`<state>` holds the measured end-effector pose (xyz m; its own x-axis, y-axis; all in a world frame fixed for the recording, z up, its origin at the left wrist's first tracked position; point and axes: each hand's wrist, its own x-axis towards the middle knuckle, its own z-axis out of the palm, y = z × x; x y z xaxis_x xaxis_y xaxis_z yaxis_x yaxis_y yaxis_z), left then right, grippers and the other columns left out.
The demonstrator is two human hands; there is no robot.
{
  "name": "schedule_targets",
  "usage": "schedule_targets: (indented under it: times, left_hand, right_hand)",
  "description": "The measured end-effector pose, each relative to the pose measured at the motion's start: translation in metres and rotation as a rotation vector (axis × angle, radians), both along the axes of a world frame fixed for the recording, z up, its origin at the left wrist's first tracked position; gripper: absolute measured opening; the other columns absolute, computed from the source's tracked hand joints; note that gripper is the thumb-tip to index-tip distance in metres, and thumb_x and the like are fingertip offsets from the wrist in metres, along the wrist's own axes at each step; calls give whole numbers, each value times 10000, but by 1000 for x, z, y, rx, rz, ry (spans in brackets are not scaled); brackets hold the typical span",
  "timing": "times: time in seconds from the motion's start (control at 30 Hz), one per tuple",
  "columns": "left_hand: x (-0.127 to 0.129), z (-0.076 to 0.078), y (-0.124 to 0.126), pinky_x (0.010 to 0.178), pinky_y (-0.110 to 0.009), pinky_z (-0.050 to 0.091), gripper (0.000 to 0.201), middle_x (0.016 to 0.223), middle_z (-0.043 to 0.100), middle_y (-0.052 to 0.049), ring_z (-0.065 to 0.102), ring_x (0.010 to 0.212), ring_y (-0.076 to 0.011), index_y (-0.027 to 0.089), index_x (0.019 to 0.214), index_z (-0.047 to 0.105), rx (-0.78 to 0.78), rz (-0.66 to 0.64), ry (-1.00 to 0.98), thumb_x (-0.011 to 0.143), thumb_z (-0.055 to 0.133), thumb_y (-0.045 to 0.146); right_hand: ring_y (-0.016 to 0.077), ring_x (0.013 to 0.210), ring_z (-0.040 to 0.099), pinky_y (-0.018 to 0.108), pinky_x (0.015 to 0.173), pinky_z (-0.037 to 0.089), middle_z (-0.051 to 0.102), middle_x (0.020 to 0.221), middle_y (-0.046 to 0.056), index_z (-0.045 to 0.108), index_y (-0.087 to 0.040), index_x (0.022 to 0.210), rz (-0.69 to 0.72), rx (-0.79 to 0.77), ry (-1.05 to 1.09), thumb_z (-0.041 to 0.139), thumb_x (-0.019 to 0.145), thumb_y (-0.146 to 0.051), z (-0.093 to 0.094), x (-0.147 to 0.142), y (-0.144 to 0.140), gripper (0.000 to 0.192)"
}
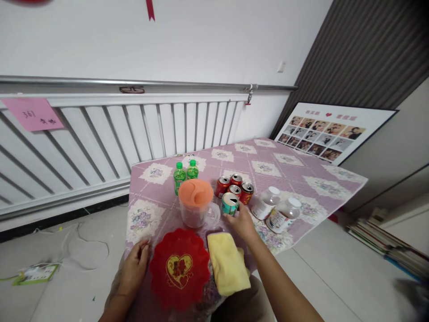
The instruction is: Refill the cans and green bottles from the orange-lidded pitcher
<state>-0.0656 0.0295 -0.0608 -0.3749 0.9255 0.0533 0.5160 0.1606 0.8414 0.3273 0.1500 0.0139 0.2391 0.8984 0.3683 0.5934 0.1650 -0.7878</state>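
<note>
- Head view looks down on a small table covered with a purple floral cloth, standing against a white radiator.
- Right hand reaches forward over the table; its fingertips touch a teal can lying tipped on its side, top facing the viewer. Whether the fingers actually grip the can cannot be told.
- Just behind the teal can, touching or nearly so, stand four red cans in a tight cluster near the middle of the table.
- Left hand rests at the near left corner of the table, fingers loosely curled, touching the rim of a red scalloped plate with a gold heart in its centre. It holds nothing firmly that can be seen.
- A folded yellow cloth lies just beside the plate, at the near edge, under the right forearm.
- A clear jug with an orange lid stands left of the teal can, close to it.
- Two small green bottles stand upright behind the jug, toward the left edge.
- Two clear bottles with white caps lie tilted to the right of the cans, near the right near edge.
- A framed photo collage leans against the wall beyond the table's far right corner.
</note>
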Motion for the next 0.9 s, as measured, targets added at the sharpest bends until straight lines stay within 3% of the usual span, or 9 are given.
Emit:
schedule_targets:
  times: [0.27,0.47,0.73,0.9]
  left_hand:
    - [0,-2,1,969,-421,548,385,1128,768,-76,707,1078,-268,226,1113,665,-19,1,-5,894,483,484]
    - [3,7,0,987,-420,545,355,1152,761,-78,698,1103,-264,227,1100,672,5,4,18,901,491,458]
    - [3,11,-1,990,-386,546,334,1133,759,-76,705,1079,-229,217,1101,666,7,-3,-44,901,494,422]
    - [4,19,-1,954,-397,553,385,1089,758,-102,715,1010,-239,182,1111,662,20,-10,-41,898,482,448]
  right_hand:
    - [309,1067,660,482,975,503,716,1174,151,617,-177,1161,11,-43,24,730,610,-371,-2,-12,3,595]
    - [303,1050,659,481,970,506,711,1159,149,602,-171,1176,11,-56,53,724,636,-405,14,-9,-8,601]
    - [283,990,687,412,890,554,713,1115,143,582,-182,1190,17,-156,99,725,697,-419,43,-4,-62,565]
    - [319,1001,694,436,826,600,693,1136,136,576,-245,1171,-5,-214,119,741,673,-470,37,-8,-102,570]
